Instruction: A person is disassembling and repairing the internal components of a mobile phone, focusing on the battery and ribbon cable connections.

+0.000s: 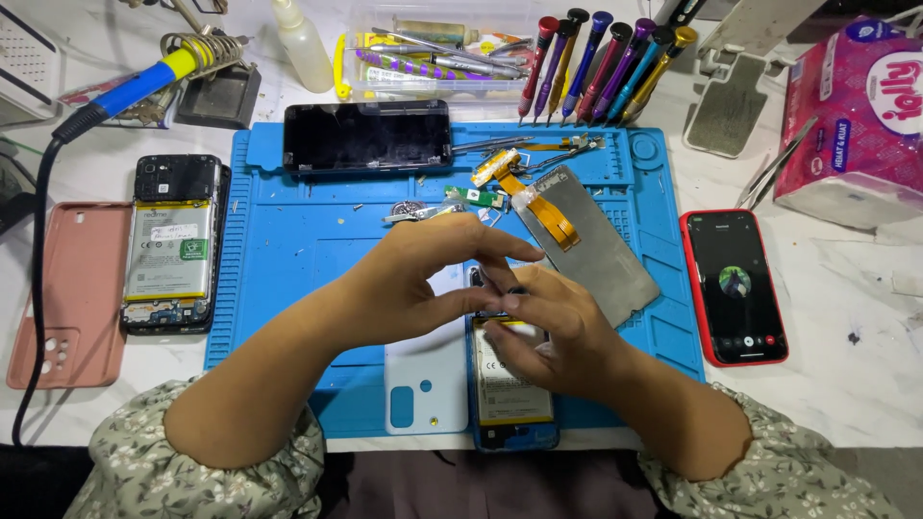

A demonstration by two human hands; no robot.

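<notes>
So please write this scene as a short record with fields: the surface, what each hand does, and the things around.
surface: blue work mat on a white table
left hand: left hand over the mat, fingers bent toward the right hand
right hand: right hand on the opened phone; whether its grip is closed cannot be told
beside the hands: white back cover, grey screen panel with orange ribbon cable
farther off: red phone, second opened phone, pink case, screwdrivers, soldering iron

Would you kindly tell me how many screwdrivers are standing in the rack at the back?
8 screwdrivers, leaning side by side in a rack behind the blue mat, handles red, blue, purple, teal and yellow; more may be hidden.
</notes>
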